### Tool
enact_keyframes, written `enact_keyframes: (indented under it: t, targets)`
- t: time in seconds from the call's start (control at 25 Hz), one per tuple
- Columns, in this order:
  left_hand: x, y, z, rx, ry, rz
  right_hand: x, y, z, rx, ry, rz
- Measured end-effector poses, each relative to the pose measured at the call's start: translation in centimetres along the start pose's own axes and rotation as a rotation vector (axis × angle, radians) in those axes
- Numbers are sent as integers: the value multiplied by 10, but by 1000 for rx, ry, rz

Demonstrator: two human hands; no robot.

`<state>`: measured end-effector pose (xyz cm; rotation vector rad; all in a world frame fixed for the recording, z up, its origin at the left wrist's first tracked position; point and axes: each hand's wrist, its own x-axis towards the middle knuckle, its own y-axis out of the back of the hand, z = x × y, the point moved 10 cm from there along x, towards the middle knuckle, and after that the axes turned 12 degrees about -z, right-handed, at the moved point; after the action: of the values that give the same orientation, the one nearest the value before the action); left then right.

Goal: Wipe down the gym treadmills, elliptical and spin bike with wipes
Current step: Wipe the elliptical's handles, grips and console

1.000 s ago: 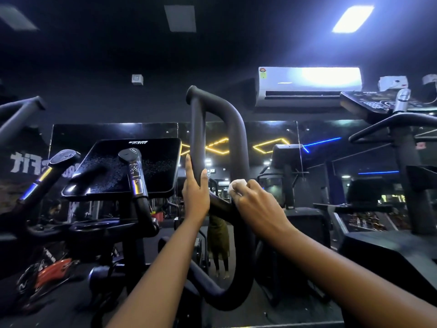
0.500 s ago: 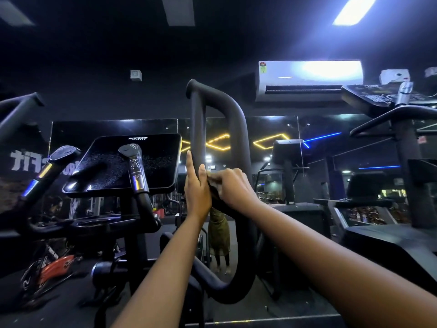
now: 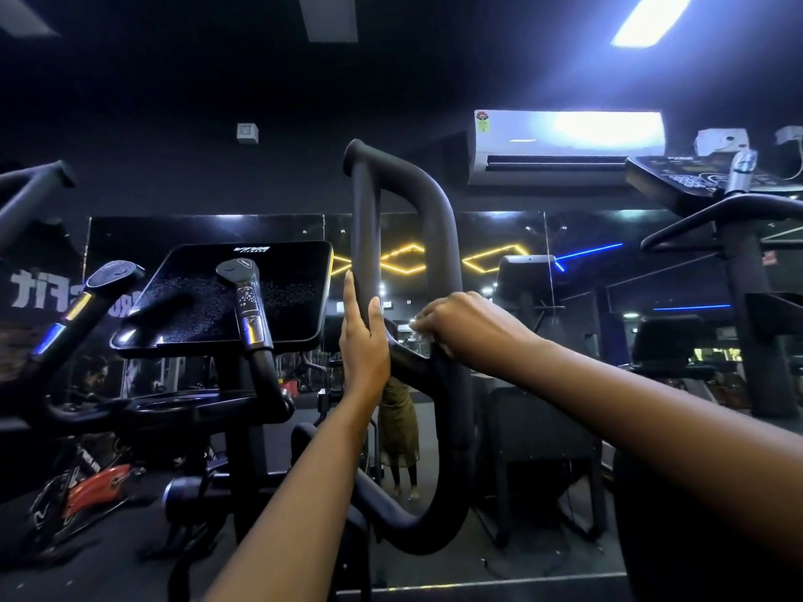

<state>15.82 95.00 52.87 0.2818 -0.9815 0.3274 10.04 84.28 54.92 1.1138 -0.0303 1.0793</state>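
Spanning the far wall, a mirror point(image 3: 499, 236) is seen, with yellow and blue light strips reflected in it. A white air conditioner point(image 3: 565, 141) is mounted above it, to the right. At the right edge a second machine point(image 3: 743, 306) is partly shown, its display tilted up near the ceiling.

The centre is taken by the elliptical point(image 3: 204, 406), whose black padded handle loop point(image 3: 439, 228) rises tall and curves back down. A dark, speckled console point(image 3: 287, 288) is set to the left of the loop, with a button grip point(image 3: 245, 297) standing in front of it. A red bike point(image 3: 95, 488) is glimpsed low on the left.

Both hands are placed on the loop at mid height. The left hand point(image 3: 363, 345) is laid flat against the left upright, fingers straight and pointing up. The right hand point(image 3: 467, 328) is curled over the short cross bar, close to the right leg of the loop. The wipe point(image 3: 416, 322) is held under those fingers against the bar; only a pale scrap is shown at the fingertips.
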Motion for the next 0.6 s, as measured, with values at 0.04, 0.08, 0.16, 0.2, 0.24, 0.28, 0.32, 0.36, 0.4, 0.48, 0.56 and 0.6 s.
enact_keyframes:
  t: [0.04, 0.08, 0.16, 0.2, 0.24, 0.28, 0.32, 0.36, 0.4, 0.48, 0.56, 0.6]
  targets:
    - [0, 0, 0, -2, 4, 1, 1, -2, -1, 5, -17, 18]
    - [0, 0, 1, -1, 5, 1, 2, -9, -6, 6, -24, 22]
    - [0, 1, 2, 6, 8, -6, -4, -25, -19, 27, -41, 47]
    - [-2, 0, 2, 5, 10, -16, -9, -30, -22, 52, -56, 84]
    - [-4, -1, 3, 0, 10, -27, -14, -34, -22, 80, -68, 117]
    - [-6, -2, 3, -6, 15, -39, -19, -35, -23, 104, -66, 142]
    - [-9, -4, 4, -5, 26, -55, -24, -35, -23, 134, -53, 157]
    - [-12, -5, 3, 5, 49, -75, -29, -33, -22, 181, -37, 168]
    - [-15, -6, 0, 12, 74, -93, -34, -30, -21, 253, -28, 174]
    - [-23, -2, -8, 31, 129, -114, -47, -20, -20, 417, -28, 230]
    - [-38, 7, -21, 20, 186, -115, -57, -11, -24, 540, -29, 300]
    - [-48, 14, -27, -9, 207, -101, -60, -8, -28, 583, -19, 312]
